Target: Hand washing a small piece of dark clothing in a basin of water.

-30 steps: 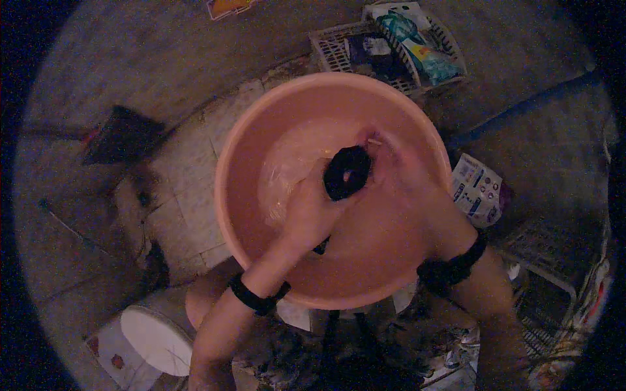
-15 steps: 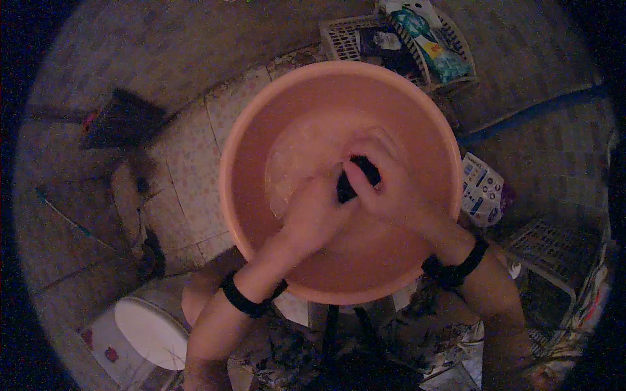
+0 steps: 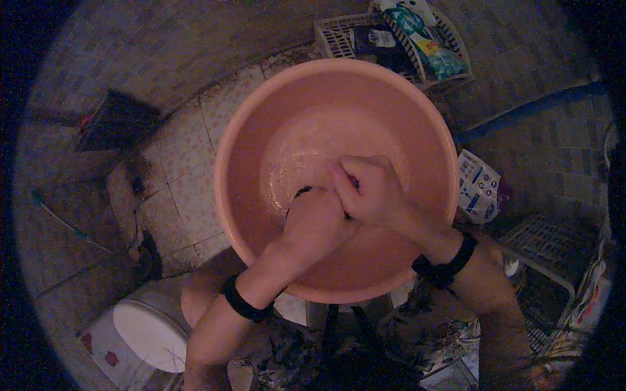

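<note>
Over a wide peach-coloured basin (image 3: 223, 163) with shallow water in the bottom (image 3: 290, 166), my two hands are pressed close together. My left hand (image 3: 316, 218) is closed round a small black cloth (image 3: 303, 190); a dark edge of it shows past the far side of the fingers. Touching it on the right, my right hand (image 3: 374, 192) makes a fist, with a dark bit of the same cloth between thumb and fingers. Most of the cloth is hidden, and its exact kind cannot be made out. Black bands circle both wrists.
A white plastic basket (image 3: 336, 39) with packets stands beyond the basin. To the right are a white and purple package (image 3: 479, 188) and a grey crate (image 3: 544, 260). A dark dustpan (image 3: 117, 120) is at far left, a white oval lid (image 3: 150, 334) at lower left.
My fingers have closed over the black cloth, which showed between both hands before. The left hand has shifted slightly left and nearer; the right hand has tightened into a fist.
</note>
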A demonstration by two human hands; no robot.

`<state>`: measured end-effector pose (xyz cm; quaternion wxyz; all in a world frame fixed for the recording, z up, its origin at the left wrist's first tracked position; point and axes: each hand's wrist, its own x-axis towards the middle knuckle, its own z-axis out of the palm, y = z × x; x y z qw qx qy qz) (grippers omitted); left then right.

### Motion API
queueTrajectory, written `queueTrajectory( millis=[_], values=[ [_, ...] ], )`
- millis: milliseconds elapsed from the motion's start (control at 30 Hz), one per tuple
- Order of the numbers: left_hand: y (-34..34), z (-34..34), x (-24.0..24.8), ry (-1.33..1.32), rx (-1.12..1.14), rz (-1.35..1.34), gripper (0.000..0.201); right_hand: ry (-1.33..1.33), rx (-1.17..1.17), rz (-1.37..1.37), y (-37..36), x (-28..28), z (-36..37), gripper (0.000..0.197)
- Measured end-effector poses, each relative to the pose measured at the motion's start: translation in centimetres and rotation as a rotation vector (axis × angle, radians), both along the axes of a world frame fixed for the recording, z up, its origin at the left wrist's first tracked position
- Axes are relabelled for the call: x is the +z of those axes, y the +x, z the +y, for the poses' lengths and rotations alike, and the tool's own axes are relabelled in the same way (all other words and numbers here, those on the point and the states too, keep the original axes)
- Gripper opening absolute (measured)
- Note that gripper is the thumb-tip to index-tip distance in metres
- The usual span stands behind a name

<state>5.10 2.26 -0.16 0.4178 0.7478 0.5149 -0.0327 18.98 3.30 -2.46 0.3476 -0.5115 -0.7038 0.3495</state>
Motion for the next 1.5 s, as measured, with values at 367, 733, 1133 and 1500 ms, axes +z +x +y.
queueTrajectory(
  millis=[367, 733, 1133, 1500],
  values=[
    [0.8, 0.1, 0.1, 0.076, -0.034, -0.011, 0.020, 0.148, -0.096, -0.084, 0.2, -0.2, -0.3, 0.030],
    [0.2, -0.6, -0.8, 0.157, -0.045, -0.113, 0.019, 0.152, -0.088, -0.015, 0.0, 0.2, -0.1, 0.030],
    [-0.9, -0.4, 0.1, 0.241, -0.089, -0.025, 0.017, -0.052, 0.068, -0.148, 0.2, 1.8, 0.4, 0.034],
    [-2.2, 0.0, -1.0, 0.531, -0.208, 0.310, 0.037, 0.049, 0.302, -0.482, 2.4, -0.8, 0.3, 0.023]
  ],
)
